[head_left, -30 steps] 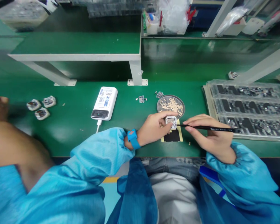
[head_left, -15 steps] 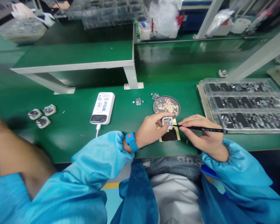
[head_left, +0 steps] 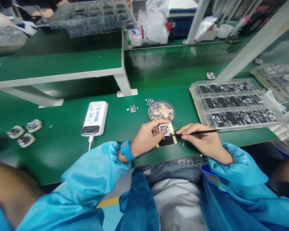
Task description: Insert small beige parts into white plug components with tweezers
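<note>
My left hand (head_left: 146,135), with a blue band at the wrist, is closed round a small white device housing (head_left: 164,129) with metallic parts inside. In my right hand (head_left: 202,138) is a pair of slim black tweezers (head_left: 204,132), held like a pen. Their tip is at the housing's lower right edge; whether it touches is too small to tell. Under the hands lies a black sheet with yellowish edges (head_left: 167,141), partly covered. Just beyond is a round, dark mesh dish (head_left: 150,115) holding small beige pieces (head_left: 162,110).
Two small metal parts, one nearer (head_left: 133,108), lie left of the dish. A white power bank (head_left: 95,118) with a cable stands farther left, then three white housings (head_left: 26,140). Clear trays of parts (head_left: 231,106) sit at right. A raised shelf (head_left: 62,77) stands behind. Other people's arms show at both sides.
The view has shifted, so the bench things appear farther left. The housing appears tilted differently in my left hand, and the tweezers' tip has moved to its lower edge.
</note>
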A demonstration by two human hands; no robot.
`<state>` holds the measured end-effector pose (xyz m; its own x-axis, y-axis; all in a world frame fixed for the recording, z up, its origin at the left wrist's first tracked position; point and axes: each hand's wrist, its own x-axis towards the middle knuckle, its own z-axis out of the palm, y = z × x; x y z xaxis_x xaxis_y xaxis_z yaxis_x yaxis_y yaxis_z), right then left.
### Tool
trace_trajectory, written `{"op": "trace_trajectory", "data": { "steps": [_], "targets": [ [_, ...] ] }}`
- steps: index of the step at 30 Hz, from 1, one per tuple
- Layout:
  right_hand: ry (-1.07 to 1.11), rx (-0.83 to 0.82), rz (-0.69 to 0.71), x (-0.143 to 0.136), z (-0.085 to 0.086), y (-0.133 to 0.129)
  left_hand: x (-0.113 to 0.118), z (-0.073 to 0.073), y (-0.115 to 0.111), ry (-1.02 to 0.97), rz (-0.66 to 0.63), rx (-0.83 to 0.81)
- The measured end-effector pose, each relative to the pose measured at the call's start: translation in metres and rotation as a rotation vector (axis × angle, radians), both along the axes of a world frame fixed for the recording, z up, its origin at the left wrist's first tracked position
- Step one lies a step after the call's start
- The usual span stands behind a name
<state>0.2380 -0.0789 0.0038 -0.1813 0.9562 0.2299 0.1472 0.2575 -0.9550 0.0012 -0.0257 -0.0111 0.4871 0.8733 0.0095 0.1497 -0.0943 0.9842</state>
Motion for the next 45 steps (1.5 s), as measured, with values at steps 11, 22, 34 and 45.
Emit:
{"op": "trace_trajectory", "data": {
  "steps": [11, 22, 34, 45],
  "targets": [
    [-0.824, -0.112, -0.487, 0.108, 0.052, -0.010, 0.004, 0.009, 0.006, -0.188, 0.017, -0.316],
    [-0.900, -0.247, -0.623, 0.092, 0.085, 0.012, 0.003, 0.013, 0.011, -0.257, 0.073, -0.355],
    [-0.210, -0.175, -0.013, -0.042, 0.042, 0.077, -0.012, 0.019, 0.023, -0.466, 0.196, -0.333],
    [-0.083, -0.274, -0.011, -0.050, 0.017, 0.070, -0.010, 0.022, 0.012, -0.416, 0.150, -0.132]
  ]
}}
